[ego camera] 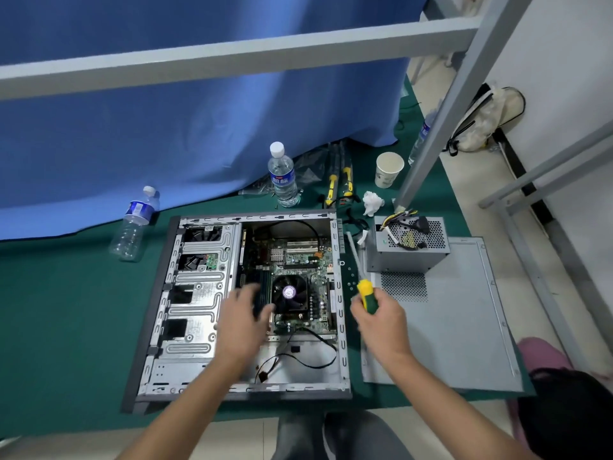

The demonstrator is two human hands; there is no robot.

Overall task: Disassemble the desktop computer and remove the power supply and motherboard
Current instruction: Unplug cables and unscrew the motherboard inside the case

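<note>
Right hand: the right hand (378, 322) at 5 o'clock is clenched round the green-and-yellow handle of a screwdriver (366, 295), whose pale shaft points away toward the power supply.
Left hand: the left hand (240, 322), fingers spread and holding nothing, hovers over the near-left edge of the motherboard (298, 260), blurred.
Case: the open computer case (199, 293) lies flat at centre on the green mat (66, 310); the motherboard is inside with its CPU fan (289, 292).
Side panel: the side panel (447, 327) lies at 3 o'clock beside the case.
Power supply: the power supply (409, 250) is already out, standing on the panel's far end.
Step in hand: probably freeing the motherboard. Seat the tip squarely in each mounting screw, steady the board with the free hand, and unplug the loose cables before lifting.
Beyond: water bottles (282, 175) and a paper cup (388, 169) at 12 o'clock.
</note>
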